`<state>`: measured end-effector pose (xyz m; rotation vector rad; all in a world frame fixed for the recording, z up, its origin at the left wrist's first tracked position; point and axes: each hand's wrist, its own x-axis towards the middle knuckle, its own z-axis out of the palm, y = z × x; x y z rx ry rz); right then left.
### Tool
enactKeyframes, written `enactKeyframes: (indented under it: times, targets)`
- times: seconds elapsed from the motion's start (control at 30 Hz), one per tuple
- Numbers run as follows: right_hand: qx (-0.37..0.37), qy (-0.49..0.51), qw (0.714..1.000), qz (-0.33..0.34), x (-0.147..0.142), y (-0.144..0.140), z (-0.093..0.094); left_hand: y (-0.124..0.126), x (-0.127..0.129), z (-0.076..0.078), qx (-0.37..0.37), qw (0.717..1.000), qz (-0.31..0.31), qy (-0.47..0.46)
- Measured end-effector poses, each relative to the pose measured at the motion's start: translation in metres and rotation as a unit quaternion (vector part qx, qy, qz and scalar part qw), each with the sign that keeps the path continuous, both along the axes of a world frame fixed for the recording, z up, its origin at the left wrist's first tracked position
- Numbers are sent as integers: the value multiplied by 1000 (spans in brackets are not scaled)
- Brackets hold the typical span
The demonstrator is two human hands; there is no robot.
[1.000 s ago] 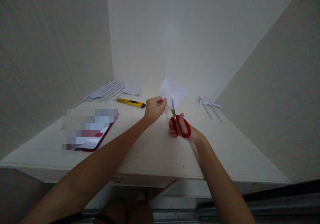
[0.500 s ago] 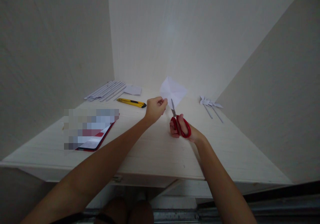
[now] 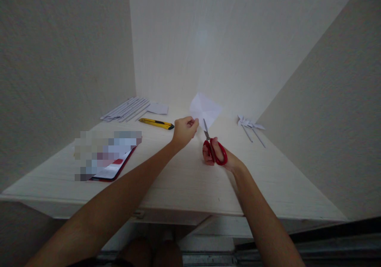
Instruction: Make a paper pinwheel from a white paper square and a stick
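The left hand pinches the near left corner of a creased white square of paper, holding the sheet tilted up above a pale wooden tabletop. Just beside it, the right hand is closed through the loops of red-handled scissors, whose short metal blades point up and away, their tips touching the sheet's lower edge; whether the blades are parted cannot be told at this size. Both forearms reach in from the near edge of the table. To the left of the hands lies a yellow utility knife with a black tip, and beyond it a row of rolled white paper sticks beside a small white paper scrap. Nearer the left edge rests a red-cased flat device, partly blurred. Well apart on the right lies a white folded paper pinwheel on thin sticks. Plain pale walls enclose the table on three sides.
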<state>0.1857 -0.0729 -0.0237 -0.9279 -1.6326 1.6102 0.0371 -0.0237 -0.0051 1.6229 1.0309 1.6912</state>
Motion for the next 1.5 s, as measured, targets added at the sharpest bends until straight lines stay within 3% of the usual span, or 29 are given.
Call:
enactKeyframes:
  times: [0.73, 1.03, 1.5]
  targets:
    - [2, -2, 1000, -9, 2, 0, 1, -2, -2, 0, 8, 1000, 13, 17]
    - [6, -10, 1000, -2, 3, -1, 2, -1, -2, 0, -21, 1000, 13, 8]
    - [24, -33, 999, -21, 3, -4, 7, -2, -3, -1, 7, 1000, 5, 12]
